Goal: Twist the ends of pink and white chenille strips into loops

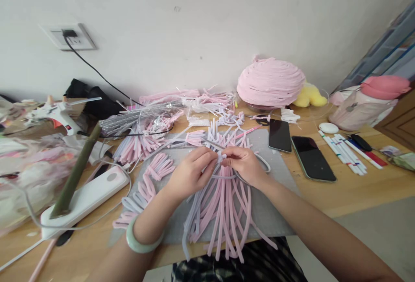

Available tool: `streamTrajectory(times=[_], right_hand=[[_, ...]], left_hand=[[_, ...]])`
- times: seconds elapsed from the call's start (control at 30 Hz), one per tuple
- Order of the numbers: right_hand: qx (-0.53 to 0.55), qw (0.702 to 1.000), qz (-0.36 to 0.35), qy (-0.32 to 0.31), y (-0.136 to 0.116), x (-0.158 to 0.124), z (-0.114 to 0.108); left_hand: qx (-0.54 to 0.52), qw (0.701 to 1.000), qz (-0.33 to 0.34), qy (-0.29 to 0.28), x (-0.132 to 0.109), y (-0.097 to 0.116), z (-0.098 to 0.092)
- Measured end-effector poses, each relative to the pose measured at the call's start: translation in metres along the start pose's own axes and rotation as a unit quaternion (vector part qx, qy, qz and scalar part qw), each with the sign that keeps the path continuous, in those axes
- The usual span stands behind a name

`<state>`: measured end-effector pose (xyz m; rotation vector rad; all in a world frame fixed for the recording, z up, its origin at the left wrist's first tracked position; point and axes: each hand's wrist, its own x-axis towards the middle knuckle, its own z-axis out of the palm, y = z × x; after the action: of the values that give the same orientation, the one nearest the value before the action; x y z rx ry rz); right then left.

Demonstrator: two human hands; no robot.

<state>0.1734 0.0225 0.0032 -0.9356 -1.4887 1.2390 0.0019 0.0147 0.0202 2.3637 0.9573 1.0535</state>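
Observation:
My left hand (193,170) and my right hand (243,164) meet over the middle of a grey mat (282,204). Both are closed, fingertips pinching a small pale lilac pipe cleaner piece (221,158) between them. Below it, a bunch of long pink pipe cleaners (227,213) fans out toward me, some tips hanging over the table edge. Pale blue-lilac pipe cleaners (191,219) lie along its left side. Left of my left wrist are folded pink and lilac pipe cleaner loops (158,166). A grey stem passes behind my fingers, whose exact hold is partly hidden.
Two phones (313,159) and several white markers (343,152) lie at right, near a pink-lidded jug (356,105). Behind stands a large pink coil (270,84). On the left are a glue gun (61,115), a white power strip (84,200) with cables, and plastic bags (29,178).

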Motion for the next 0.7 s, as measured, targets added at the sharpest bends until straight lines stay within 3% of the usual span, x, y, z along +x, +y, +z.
streamTrajectory(times=[0.1, 0.17, 0.23, 0.3, 0.33, 0.37, 0.4, 0.43, 0.5, 0.57, 0.63, 0.7], right_hand=[[-0.073, 0.993, -0.088, -0.006, 0.005, 0.000, -0.004], [-0.107, 0.983, -0.152, -0.009, 0.006, -0.001, -0.005], [-0.127, 0.968, -0.216, -0.005, 0.006, -0.002, -0.007], [-0.136, 0.955, -0.262, 0.009, 0.005, -0.002, -0.007], [-0.138, 0.953, -0.269, 0.015, 0.004, -0.002, -0.008], [-0.138, 0.955, -0.261, 0.016, 0.003, -0.003, -0.008], [-0.136, 0.962, -0.237, 0.012, 0.002, -0.003, -0.008], [-0.128, 0.972, -0.197, 0.002, 0.001, -0.002, -0.009], [-0.088, 0.992, -0.087, -0.030, 0.000, -0.002, -0.009], [-0.034, 0.998, 0.006, -0.052, 0.000, -0.001, -0.010], [-0.007, 0.998, 0.044, -0.048, 0.000, 0.001, -0.010], [-0.016, 0.999, 0.036, -0.035, 0.001, 0.002, -0.010]], left_hand=[[-0.106, 0.987, -0.117, -0.011, 0.006, 0.009, -0.001], [-0.232, 0.948, -0.218, -0.017, 0.008, 0.012, 0.000], [-0.388, 0.868, -0.308, -0.027, 0.009, 0.013, 0.004], [-0.521, 0.766, -0.373, -0.044, 0.009, 0.012, 0.008], [-0.561, 0.727, -0.392, -0.052, 0.009, 0.012, 0.010], [-0.577, 0.710, -0.400, -0.054, 0.009, 0.012, 0.011], [-0.565, 0.723, -0.395, -0.046, 0.009, 0.011, 0.011], [-0.524, 0.763, -0.378, -0.029, 0.009, 0.011, 0.010], [-0.376, 0.874, -0.308, 0.008, 0.009, 0.010, 0.007], [-0.221, 0.952, -0.212, 0.010, 0.009, 0.009, 0.004], [-0.133, 0.981, -0.141, -0.017, 0.009, 0.009, 0.003], [-0.107, 0.985, -0.127, -0.038, 0.008, 0.009, 0.004]])
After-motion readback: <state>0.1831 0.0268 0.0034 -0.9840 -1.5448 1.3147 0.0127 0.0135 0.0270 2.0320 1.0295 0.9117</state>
